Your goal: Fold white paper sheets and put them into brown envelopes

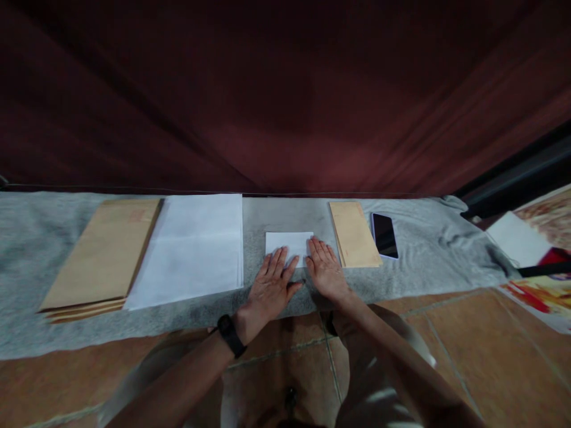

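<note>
A small white piece of paper (285, 239), seemingly folded, lies flat on the grey cloth (267, 213) in front of me. My left hand (274, 279) rests palm down on its left part, fingers stretched out. Over its right edge lies my right hand (325, 267), also flat with the fingers extended. Parts of the paper are hidden beneath both hands. To the left is a stack of large white sheets (196, 244). Just right of my right hand sit small brown envelopes (354, 235), stacked with their edges slightly offset.
Large brown envelopes (104, 249) are piled at the far left, beside the white sheets. A phone (384, 236) lies right of the small envelopes. Dark red fabric (285, 119) hangs behind the cloth. Printed papers (542, 294) lie on the right, near the tiled floor (477, 333).
</note>
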The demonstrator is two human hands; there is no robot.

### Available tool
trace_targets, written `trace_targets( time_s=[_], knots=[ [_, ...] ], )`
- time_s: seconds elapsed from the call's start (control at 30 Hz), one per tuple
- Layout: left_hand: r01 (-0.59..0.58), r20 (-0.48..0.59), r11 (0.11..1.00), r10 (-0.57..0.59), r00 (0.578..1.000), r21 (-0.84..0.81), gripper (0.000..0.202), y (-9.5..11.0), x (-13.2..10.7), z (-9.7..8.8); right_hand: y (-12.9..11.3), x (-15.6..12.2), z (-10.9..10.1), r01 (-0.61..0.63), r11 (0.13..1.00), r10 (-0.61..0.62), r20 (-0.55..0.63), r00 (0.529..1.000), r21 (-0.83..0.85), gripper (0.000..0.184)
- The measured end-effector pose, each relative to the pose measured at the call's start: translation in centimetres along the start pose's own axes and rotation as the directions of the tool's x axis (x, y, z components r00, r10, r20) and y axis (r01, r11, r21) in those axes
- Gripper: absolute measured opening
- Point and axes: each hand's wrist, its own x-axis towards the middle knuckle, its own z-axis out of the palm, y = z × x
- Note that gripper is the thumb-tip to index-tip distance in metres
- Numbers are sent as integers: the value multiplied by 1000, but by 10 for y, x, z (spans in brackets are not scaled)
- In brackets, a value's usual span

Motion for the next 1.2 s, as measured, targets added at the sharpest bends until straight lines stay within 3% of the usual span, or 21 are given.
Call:
trace_targets(
  time_s=[0.33,0.47,0.6,0.73,0.87,0.97,1.03,1.13,1.2],
  knots=[
    [-116,64,992,119,991,-57,63,-27,-10,0,-2,1,-3,-31,999,31,11,999,-16,53],
    [-119,61,968,136,989,-220,48,-37,-10,-18,0,2,-4,-40,999,41,13,999,-21,54],
    [-21,98,879,77,992,-477,35,-41,-1,-41,1,2,-4,-41,999,42,21,999,-15,55],
    [-11,17,890,21,1000,-456,30,-40,3,-37,0,3,-3,-45,999,46,14,999,-8,56],
    [-119,-3,935,125,992,-334,41,-34,-4,-21,-1,4,-6,-47,999,47,23,999,-8,54],
    [-190,71,876,245,967,-443,30,-31,-7,-28,0,4,-8,-48,999,49,39,998,-14,53],
    [-148,132,800,272,953,-581,30,-32,-6,-40,0,4,-8,-48,999,48,45,998,-14,54],
    [58,188,722,101,977,-689,49,-36,0,-55,0,4,-8,-54,999,54,43,998,-6,54],
    [145,142,719,-65,988,-680,50,-39,6,-56,0,4,-7,-59,998,59,37,998,-1,54]
  ],
)
